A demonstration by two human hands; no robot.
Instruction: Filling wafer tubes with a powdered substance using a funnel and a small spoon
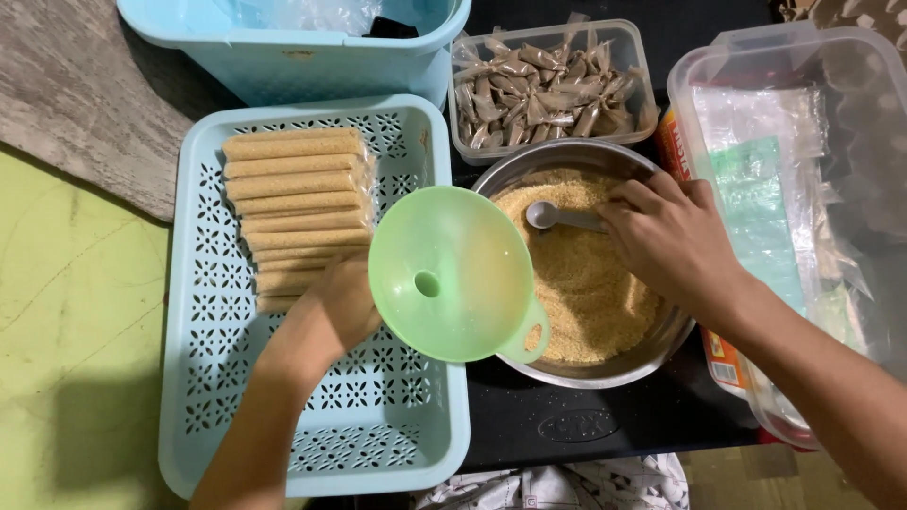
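Left hand (pixel 331 312) is gripping the green funnel (pixel 452 274) tilted over the perforated tray (pixel 198 397) while right hand (pixel 666 236) is pinching the spoon (pixel 557 217) in the crumb bowl (pixel 605 368), so I'm betting crumbs are spilling onto the filled tubes (pixel 293 189).

I have one view only, from the head camera. It looks almost straight down, tilted slightly forward, and sits close: both forearms enter from the bottom edge. The black table top (pixel 605 425) fills the centre and right of frame; its near edge runs along the bottom, its far edge is cut off at the top. Green floor (pixel 66 312) shows beyond its left edge. No second view to compare.
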